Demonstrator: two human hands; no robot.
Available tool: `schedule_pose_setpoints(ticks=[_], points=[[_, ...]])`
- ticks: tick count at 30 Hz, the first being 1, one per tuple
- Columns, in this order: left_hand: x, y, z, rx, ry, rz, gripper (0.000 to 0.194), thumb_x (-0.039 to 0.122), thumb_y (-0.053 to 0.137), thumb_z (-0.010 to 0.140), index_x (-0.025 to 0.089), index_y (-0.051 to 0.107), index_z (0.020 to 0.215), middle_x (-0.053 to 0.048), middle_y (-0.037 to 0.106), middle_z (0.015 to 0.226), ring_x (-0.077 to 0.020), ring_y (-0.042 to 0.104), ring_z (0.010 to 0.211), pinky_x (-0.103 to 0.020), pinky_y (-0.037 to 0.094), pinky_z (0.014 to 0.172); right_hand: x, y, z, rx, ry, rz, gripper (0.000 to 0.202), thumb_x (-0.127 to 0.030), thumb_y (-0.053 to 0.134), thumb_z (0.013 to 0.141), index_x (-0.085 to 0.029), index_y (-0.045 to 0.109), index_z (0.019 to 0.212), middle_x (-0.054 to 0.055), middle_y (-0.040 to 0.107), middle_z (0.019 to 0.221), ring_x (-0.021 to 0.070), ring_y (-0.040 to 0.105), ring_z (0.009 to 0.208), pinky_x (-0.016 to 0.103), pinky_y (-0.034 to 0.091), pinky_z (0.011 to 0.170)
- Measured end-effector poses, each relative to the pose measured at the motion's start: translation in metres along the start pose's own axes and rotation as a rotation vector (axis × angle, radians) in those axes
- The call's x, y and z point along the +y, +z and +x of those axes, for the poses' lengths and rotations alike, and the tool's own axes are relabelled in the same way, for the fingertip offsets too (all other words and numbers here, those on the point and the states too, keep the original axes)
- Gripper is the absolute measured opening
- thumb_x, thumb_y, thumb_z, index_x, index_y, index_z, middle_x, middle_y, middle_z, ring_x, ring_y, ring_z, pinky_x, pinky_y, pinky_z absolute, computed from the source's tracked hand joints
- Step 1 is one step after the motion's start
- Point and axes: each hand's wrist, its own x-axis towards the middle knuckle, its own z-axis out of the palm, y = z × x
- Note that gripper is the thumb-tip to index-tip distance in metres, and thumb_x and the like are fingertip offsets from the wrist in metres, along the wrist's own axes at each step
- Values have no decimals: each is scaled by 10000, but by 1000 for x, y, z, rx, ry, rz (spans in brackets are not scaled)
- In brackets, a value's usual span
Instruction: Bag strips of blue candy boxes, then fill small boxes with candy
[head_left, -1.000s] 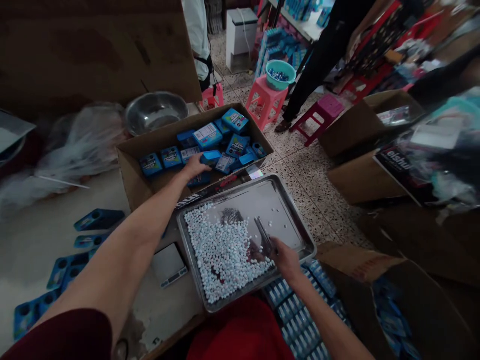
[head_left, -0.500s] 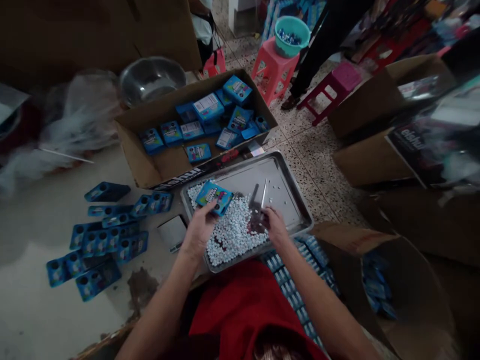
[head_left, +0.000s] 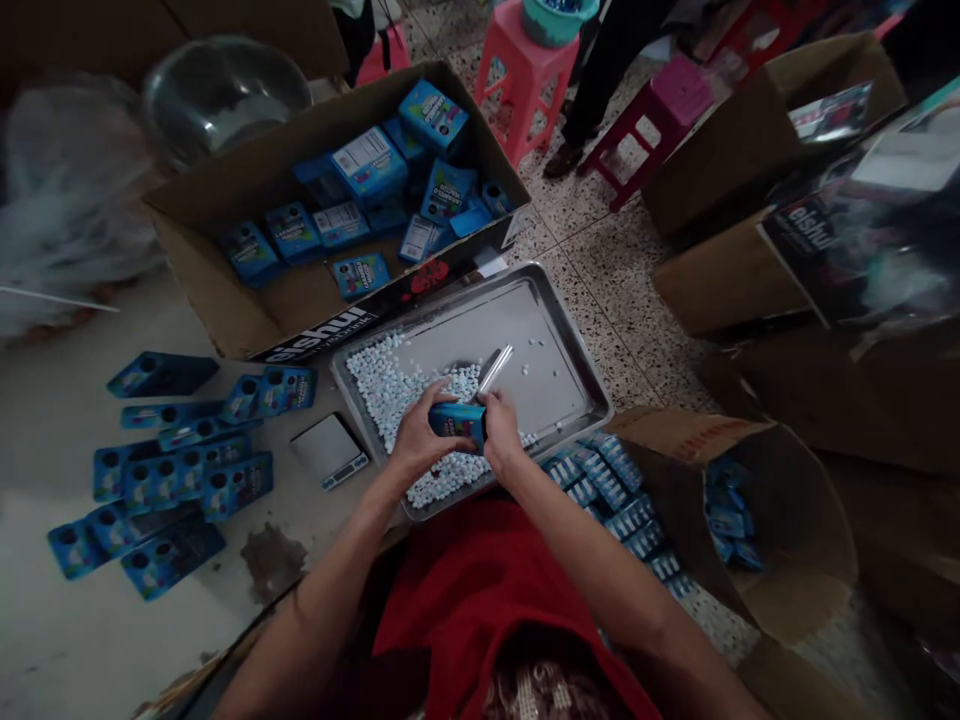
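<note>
My left hand [head_left: 420,432] is closed around a small blue printed carton [head_left: 456,422], thumb and fingers on opposite sides. My right hand [head_left: 501,432] is closed at the carton's right end and also grips a narrow shiny metal scoop [head_left: 495,370], which points up and to the right. Both hands are over a metal tray [head_left: 555,310]. Small pale blue-white candies [head_left: 375,385] are heaped on its left and near parts, with a few scattered on the right. My fingers hide part of the carton and the scoop's lower end.
A cardboard box [head_left: 206,300] of blue cartons stands beyond the tray. Left are a small scale [head_left: 328,448] and several cartons [head_left: 165,470] with round holes. A metal bowl [head_left: 225,95], pink stool [head_left: 529,65] and a person's leg [head_left: 611,75] are farther off. An open carton [head_left: 795,520] stands right.
The carton has moved toward my right hand and turned edge-up. My right hand has come left with the scoop to meet it. The camera view has shifted, bringing the surroundings higher.
</note>
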Motion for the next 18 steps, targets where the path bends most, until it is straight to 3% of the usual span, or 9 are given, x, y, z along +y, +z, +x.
schedule_pose_setpoints(ticks=[4,6,7,10,11,13,15,18], points=[[-11,-30,-8,-340,48,235,691,305,995,380,289,765,1032,-25,747,946,-306,695,911,-363,521,807,-7,3,-19,-26,67,126,122,-294,342,969,-231,446,970,-58,623,762,101,600,697,185,488,617],[-28,-37,-24,-344,29,208,496,313,976,447,270,764,893,-13,745,872,-291,692,858,-355,519,773,-5,-13,-13,-45,54,122,167,-345,403,950,-226,516,979,-51,648,751,122,613,679,197,462,591],[-38,-39,-33,-261,-16,167,439,347,957,511,263,755,892,-12,744,860,-281,689,837,-358,522,766,0,-25,-6,-38,47,113,175,-354,453,925,-220,556,968,-36,661,767,138,621,706,207,451,602],[-66,-39,-50,193,-144,-20,411,444,831,737,238,704,1069,-38,751,972,-270,697,903,-400,546,855,28,-71,24,94,-1,-107,148,-305,557,862,-195,649,899,43,694,885,197,616,874,244,403,679],[-75,-37,-50,333,-137,-65,419,451,779,799,229,675,1140,-54,743,1051,-269,694,976,-419,538,929,40,-84,34,156,-54,-304,160,-292,549,878,-189,669,898,66,701,932,208,609,911,254,380,690],[-90,-30,-39,528,-42,-81,439,432,698,881,219,610,1254,-88,689,1232,-267,649,1159,-445,471,1084,64,-101,47,163,-187,-671,204,-275,514,938,-183,695,924,96,710,989,212,604,940,267,340,689],[-102,-19,-20,617,100,-2,445,400,665,909,212,569,1300,-115,611,1362,-271,556,1322,-462,377,1188,83,-103,49,70,-313,-921,252,-269,466,995,-179,695,937,104,716,980,200,612,912,275,320,679],[-114,4,7,693,259,151,431,367,658,908,205,557,1294,-151,478,1504,-288,386,1481,-488,277,1252,95,-80,36,-41,-371,-1066,258,-256,444,1028,-171,672,945,99,719,918,184,626,830,286,314,660]])
